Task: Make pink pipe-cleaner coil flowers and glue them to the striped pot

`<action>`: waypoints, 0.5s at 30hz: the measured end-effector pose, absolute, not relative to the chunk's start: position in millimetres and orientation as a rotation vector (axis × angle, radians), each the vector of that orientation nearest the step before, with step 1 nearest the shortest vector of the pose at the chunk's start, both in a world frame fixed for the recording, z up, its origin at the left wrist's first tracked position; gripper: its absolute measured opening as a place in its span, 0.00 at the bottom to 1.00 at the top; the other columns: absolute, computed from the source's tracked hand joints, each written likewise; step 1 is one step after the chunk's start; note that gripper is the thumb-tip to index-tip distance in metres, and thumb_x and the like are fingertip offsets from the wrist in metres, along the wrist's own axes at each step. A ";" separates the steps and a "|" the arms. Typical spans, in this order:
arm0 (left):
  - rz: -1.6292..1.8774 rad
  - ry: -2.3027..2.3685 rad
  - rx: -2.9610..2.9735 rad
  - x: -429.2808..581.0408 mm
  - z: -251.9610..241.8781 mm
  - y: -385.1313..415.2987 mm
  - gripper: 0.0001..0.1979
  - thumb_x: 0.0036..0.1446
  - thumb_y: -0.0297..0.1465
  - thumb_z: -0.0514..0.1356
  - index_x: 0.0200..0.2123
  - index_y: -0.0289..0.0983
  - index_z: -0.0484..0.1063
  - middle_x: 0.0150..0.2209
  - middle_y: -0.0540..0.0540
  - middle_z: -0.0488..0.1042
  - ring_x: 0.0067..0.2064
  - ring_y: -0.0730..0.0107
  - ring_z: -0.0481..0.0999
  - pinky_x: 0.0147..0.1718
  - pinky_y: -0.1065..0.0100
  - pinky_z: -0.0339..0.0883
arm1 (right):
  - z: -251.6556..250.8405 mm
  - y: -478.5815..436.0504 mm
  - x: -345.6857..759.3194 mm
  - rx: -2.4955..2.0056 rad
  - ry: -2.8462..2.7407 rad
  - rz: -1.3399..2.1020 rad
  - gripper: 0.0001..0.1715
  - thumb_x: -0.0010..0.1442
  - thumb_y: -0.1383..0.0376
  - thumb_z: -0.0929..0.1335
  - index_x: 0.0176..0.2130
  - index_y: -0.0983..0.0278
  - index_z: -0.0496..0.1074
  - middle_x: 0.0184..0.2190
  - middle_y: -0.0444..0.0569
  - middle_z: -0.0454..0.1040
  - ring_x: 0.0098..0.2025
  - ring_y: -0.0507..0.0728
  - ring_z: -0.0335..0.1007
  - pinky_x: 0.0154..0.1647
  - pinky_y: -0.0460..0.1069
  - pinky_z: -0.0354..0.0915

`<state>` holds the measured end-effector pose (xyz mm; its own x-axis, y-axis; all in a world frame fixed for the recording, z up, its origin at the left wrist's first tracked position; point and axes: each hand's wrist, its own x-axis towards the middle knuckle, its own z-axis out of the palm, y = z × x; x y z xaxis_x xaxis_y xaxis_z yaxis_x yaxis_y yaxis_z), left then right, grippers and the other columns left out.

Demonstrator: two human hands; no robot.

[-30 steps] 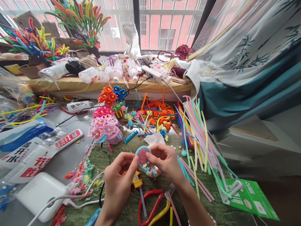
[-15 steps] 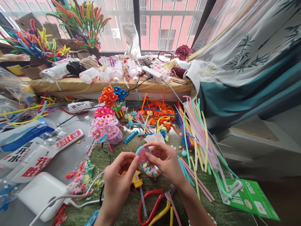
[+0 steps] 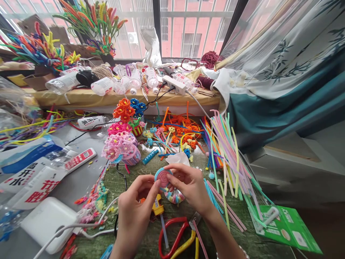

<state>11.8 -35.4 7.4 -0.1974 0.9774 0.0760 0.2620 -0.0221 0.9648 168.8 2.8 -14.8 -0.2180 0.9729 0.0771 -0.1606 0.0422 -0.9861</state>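
A flat pink spiral disc with a light-blue rim [image 3: 163,177] is held upright between both hands. My left hand [image 3: 138,205] pinches its left edge between thumb and fingers. On the right edge my right hand [image 3: 188,183] grips it, thumb on the front face. Just below the disc is a round piece with pastel tufts [image 3: 174,196]. A yellow and orange glue gun [image 3: 157,205] lies partly behind my left hand, a clear stick coming from it. Nearer the front are red-handled pliers [image 3: 172,233] and a yellow-handled tool [image 3: 185,246].
Pipe-cleaner flowers [image 3: 121,145] stand behind my left hand. Pastel pipe cleaners [image 3: 229,154] fan out at right beside a green packet [image 3: 289,228]. A white adapter [image 3: 50,221] with cables lies at left. Bottles and a power strip [image 3: 174,85] rest on the sill.
The disc and both hands have shifted very slightly left. The disc remains pinched between them.
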 end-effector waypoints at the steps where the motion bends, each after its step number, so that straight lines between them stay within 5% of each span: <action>1: 1.260 1.544 1.328 12.0 6.7 -35.8 0.07 0.54 0.36 0.68 0.33 0.40 0.77 0.25 0.51 0.81 0.26 0.70 0.81 0.26 0.77 0.73 | -15.0 2.6 169.0 -0.940 -1.295 1.383 0.09 0.60 0.62 0.74 0.43 0.59 0.80 0.30 0.44 0.78 0.26 0.51 0.74 0.28 0.44 0.73; 15: 1.259 1.558 1.249 11.7 12.3 -36.1 0.07 0.52 0.36 0.67 0.30 0.38 0.78 0.24 0.50 0.80 0.25 0.69 0.79 0.24 0.76 0.72 | -15.5 5.3 171.5 -0.893 -1.397 1.359 0.12 0.60 0.63 0.74 0.45 0.60 0.80 0.29 0.43 0.78 0.25 0.51 0.76 0.29 0.44 0.73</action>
<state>11.7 -36.1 12.3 -0.2315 0.9727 0.0184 0.2218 0.0344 0.9745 171.5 5.3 -15.5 -0.2749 0.9511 0.1406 -0.1141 0.1129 -0.9870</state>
